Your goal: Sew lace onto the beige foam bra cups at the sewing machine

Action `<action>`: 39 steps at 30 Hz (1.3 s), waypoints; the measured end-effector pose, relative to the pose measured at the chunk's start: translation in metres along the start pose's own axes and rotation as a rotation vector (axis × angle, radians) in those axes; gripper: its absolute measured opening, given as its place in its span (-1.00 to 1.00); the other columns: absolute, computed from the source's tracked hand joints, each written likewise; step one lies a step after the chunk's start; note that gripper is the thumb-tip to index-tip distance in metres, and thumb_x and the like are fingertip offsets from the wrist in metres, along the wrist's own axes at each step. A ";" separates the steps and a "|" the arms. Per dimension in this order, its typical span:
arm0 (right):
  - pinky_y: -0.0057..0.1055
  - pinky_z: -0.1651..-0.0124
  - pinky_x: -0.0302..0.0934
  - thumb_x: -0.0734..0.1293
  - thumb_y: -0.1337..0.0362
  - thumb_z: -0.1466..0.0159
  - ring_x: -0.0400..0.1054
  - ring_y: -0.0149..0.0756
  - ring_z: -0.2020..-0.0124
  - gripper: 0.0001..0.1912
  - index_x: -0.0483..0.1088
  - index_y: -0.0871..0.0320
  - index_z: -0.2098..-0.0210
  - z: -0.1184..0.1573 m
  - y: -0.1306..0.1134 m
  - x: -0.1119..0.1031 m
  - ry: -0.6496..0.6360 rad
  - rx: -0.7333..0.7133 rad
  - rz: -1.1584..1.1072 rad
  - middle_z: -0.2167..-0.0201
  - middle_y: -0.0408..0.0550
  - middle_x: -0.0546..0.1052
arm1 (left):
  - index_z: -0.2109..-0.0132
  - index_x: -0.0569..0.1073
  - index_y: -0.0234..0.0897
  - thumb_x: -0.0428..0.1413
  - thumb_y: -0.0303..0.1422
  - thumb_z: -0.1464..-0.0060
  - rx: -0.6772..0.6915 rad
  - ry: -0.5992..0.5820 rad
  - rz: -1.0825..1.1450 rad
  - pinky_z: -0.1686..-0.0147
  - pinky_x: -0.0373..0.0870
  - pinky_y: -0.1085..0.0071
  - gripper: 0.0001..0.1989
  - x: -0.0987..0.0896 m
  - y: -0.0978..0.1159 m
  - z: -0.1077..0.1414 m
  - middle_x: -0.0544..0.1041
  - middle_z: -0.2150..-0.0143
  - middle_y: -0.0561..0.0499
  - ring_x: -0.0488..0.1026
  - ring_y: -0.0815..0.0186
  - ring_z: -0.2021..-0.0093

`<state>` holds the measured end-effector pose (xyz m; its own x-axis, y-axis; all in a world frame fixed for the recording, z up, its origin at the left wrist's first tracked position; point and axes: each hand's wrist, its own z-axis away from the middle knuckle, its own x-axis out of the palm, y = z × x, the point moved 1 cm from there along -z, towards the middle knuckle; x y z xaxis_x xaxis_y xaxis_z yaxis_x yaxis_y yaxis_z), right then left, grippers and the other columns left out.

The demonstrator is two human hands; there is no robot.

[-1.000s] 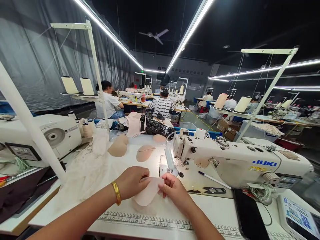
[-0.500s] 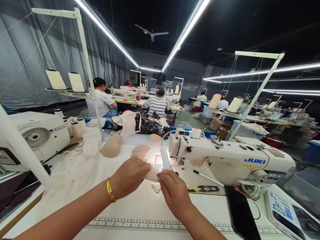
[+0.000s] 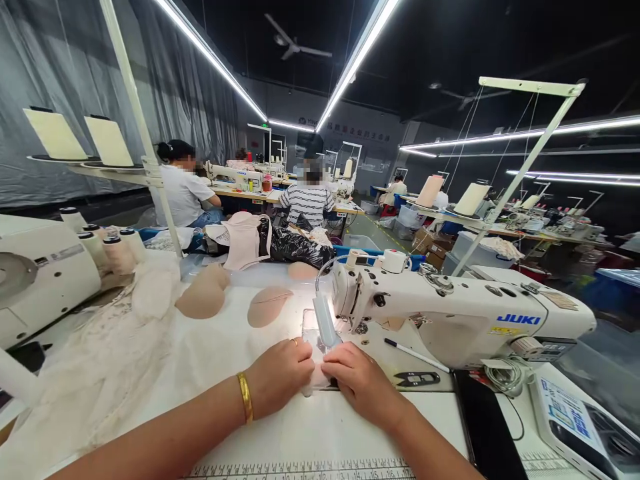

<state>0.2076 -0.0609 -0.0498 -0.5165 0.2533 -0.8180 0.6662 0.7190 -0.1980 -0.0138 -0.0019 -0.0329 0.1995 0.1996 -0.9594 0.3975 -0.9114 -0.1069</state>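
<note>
A small piece of pale pink fabric [image 3: 319, 379] lies on the machine bed just in front of the lit needle area. My left hand [image 3: 283, 373], with a gold bracelet at the wrist, pinches its left side. On the right side, the fingertips of my right hand [image 3: 364, 379] are closed on the same piece. Both hands partly cover the fabric. Right above them hangs the lamp [image 3: 326, 321] of the white sewing machine [image 3: 440, 313]. A beige bra cup [image 3: 204, 292] and a pinkish cup [image 3: 269, 305] lie farther back on the table.
White lace fabric [image 3: 115, 347] is heaped at left. Thread snips [image 3: 417, 379], a white pen [image 3: 417, 355], a black phone [image 3: 485, 427] and a white device [image 3: 585, 427] lie on the right. A ruler strip [image 3: 300, 470] runs along the front. Other people sit at machines beyond.
Both hands have brought the fabric down and toward the needle area, onto the machine bed. My left hand has moved lower. The camera view has shifted slightly.
</note>
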 end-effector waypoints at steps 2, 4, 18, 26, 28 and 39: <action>-0.31 0.15 0.33 0.17 0.62 -0.30 0.33 -0.21 0.18 -0.55 0.47 0.05 0.02 0.003 0.000 -0.003 -0.009 0.022 -0.017 0.19 -0.04 0.56 | 0.38 0.32 -0.26 0.10 -0.58 -0.23 0.005 0.083 0.044 0.32 0.28 0.29 -0.77 0.005 0.001 0.003 0.47 0.28 0.00 0.38 0.21 0.29; -0.32 0.18 0.32 0.19 0.63 -0.27 0.30 -0.21 0.20 -0.52 0.48 0.04 0.00 0.005 0.001 -0.005 -0.035 0.022 -0.044 0.20 -0.04 0.53 | 0.35 0.34 -0.27 0.10 -0.56 -0.26 0.016 0.118 0.090 0.28 0.31 0.29 -0.79 0.008 0.002 0.007 0.49 0.27 0.01 0.39 0.23 0.27; -0.34 0.18 0.26 0.23 0.63 -0.28 0.29 -0.23 0.22 -0.57 0.48 0.03 0.05 0.005 -0.005 -0.013 -0.091 0.021 -0.123 0.23 -0.08 0.54 | 0.18 0.44 -0.26 0.13 -0.48 -0.24 0.043 0.262 0.283 0.22 0.34 0.28 -0.96 0.021 0.002 0.006 0.47 0.23 -0.01 0.35 0.20 0.24; -0.33 0.20 0.26 0.20 0.66 -0.24 0.29 -0.23 0.24 -0.57 0.46 0.07 0.10 0.006 0.005 -0.006 -0.052 0.114 -0.044 0.24 -0.06 0.50 | 0.18 0.49 -0.27 0.11 -0.44 -0.30 0.046 0.141 0.256 0.22 0.30 0.31 -0.93 0.017 -0.014 -0.016 0.52 0.23 -0.04 0.37 0.17 0.22; -0.34 0.19 0.26 0.21 0.67 -0.21 0.30 -0.22 0.22 -0.54 0.46 0.07 0.09 0.007 0.004 -0.006 -0.061 0.105 -0.059 0.23 -0.06 0.50 | 0.18 0.49 -0.26 0.09 -0.44 -0.32 0.044 0.119 0.285 0.20 0.30 0.31 -0.91 0.016 -0.016 -0.018 0.54 0.23 -0.02 0.37 0.19 0.21; -0.28 0.21 0.28 0.22 0.58 -0.30 0.30 -0.19 0.26 -0.60 0.44 0.04 0.01 0.005 0.003 -0.007 -0.105 0.211 -0.063 0.24 -0.06 0.48 | 0.28 0.41 -0.23 0.10 -0.44 -0.28 -0.025 0.050 0.310 0.20 0.29 0.31 -0.89 0.014 -0.014 -0.022 0.54 0.24 0.03 0.40 0.18 0.21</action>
<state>0.2157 -0.0640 -0.0476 -0.5093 0.1359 -0.8498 0.7379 0.5770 -0.3500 0.0032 0.0219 -0.0393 0.3585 -0.0679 -0.9311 0.3328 -0.9225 0.1954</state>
